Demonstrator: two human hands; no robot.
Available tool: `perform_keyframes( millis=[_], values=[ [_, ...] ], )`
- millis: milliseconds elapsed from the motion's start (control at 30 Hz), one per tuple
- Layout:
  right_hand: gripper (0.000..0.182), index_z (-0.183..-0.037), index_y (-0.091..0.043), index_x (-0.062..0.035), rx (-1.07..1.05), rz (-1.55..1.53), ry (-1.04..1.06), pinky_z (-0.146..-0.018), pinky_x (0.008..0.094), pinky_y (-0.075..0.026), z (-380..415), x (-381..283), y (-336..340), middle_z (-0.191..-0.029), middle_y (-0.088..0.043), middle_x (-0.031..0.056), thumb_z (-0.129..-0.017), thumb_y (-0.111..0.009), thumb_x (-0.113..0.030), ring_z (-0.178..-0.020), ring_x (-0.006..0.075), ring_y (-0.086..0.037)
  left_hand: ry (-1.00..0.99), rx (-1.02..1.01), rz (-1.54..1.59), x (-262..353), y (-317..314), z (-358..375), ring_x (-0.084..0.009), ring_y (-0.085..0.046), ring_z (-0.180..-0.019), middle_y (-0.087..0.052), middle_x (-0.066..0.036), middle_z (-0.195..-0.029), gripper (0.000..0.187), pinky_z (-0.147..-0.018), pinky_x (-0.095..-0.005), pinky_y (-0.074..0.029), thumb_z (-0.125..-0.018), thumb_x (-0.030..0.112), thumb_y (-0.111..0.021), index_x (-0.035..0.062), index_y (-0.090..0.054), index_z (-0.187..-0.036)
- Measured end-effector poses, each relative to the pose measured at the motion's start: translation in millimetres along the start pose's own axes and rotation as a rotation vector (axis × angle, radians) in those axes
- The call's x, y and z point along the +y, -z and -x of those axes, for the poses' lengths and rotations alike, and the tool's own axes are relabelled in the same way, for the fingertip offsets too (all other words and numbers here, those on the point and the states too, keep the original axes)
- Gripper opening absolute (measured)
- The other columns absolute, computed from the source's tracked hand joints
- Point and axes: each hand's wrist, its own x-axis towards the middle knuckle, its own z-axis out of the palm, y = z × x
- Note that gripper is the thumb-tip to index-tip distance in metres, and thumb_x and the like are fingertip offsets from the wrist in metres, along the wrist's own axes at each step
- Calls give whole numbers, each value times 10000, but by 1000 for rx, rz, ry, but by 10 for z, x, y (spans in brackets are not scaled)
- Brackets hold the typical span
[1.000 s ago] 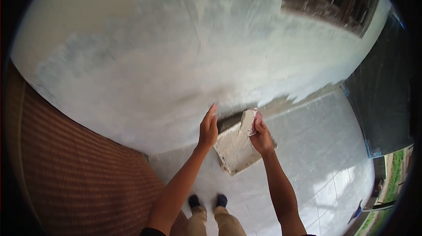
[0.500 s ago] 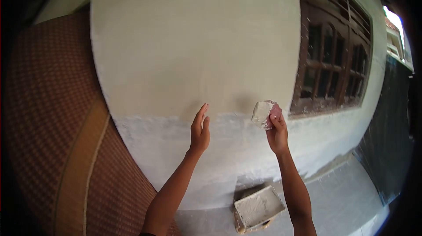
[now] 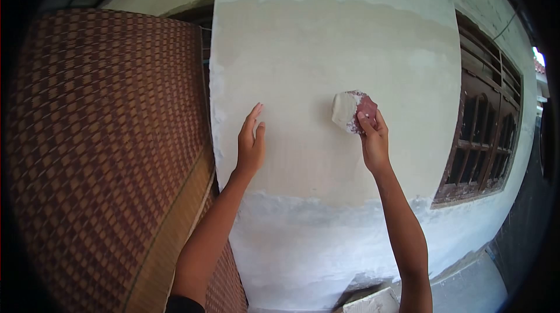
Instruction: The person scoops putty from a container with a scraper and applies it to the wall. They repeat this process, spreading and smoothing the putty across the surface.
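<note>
My right hand (image 3: 375, 141) grips a flat reddish putty spreader (image 3: 366, 110) between thumb and fingers, its left part coated in whitish paste. The spreader is held up in front of the plastered wall (image 3: 303, 155), over the beige stretch. To the left, my left hand (image 3: 251, 145) is raised with fingers straight and thumb apart, holding nothing. It overlaps the beige part of the wall near the wall's left edge.
A brown woven mat (image 3: 111, 138) hangs along the left side. A dark wooden window (image 3: 485, 132) with panes is set in the wall at right. At the bottom, partly cut off, sits a tray (image 3: 373, 301) on the grey floor (image 3: 466, 289).
The view has tilted up and turned left, showing more of the mat and upper wall and less of the tray. Both hands appear higher in view; the right still holds the spreader.
</note>
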Motion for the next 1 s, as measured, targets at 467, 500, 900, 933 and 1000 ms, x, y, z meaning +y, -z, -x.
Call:
perform_keyframes(
  millis=[467,500,900,933,1000],
  values=[
    [245,-1156,-673,-64,-13,629,368,-866,298,-483,-1107,48,-1569,-1037,-705,120,-921,-629,-121,-968,182,-656,-246,41,-306,-562,540,-853,-315,-355,-1367,-400,-183,-1451,482,-1133,-417,-286,-977,129,-440,8,-362,-1438],
    [230,-1129,-689,-72,-35,684,490,-845,308,-498,-1165,84,-1610,-1020,-710,131,-910,-628,-99,-953,208,-670,-238,44,-300,-609,508,-870,-315,-355,-1367,-400,-183,-1451,482,-1133,-417,-286,-977,129,-440,8,-362,-1438],
    [281,-1034,-721,-75,-85,1123,1317,-787,357,-512,-1696,651,-1963,-994,-707,80,-778,-640,7,-904,253,-643,-470,50,-731,-979,471,-1004,-370,-278,-1408,-304,-215,-1511,592,-1161,-489,-216,-928,136,-484,-45,-279,-1453],
    [297,-1051,-719,-87,-46,1179,1365,-775,352,-509,-1732,697,-1967,-1024,-694,80,-781,-628,-3,-923,246,-637,-469,40,-744,-978,464,-1000,-368,-273,-1413,-294,-215,-1518,599,-1163,-492,-210,-927,143,-487,-46,-275,-1455],
    [309,-1066,-716,-91,-28,1238,1382,-777,352,-508,-1767,771,-1975,-1042,-692,86,-785,-620,-5,-931,243,-635,-466,28,-752,-1008,457,-988,-366,-267,-1417,-284,-214,-1524,606,-1164,-495,-204,-926,150,-490,-47,-272,-1456]
  ],
)
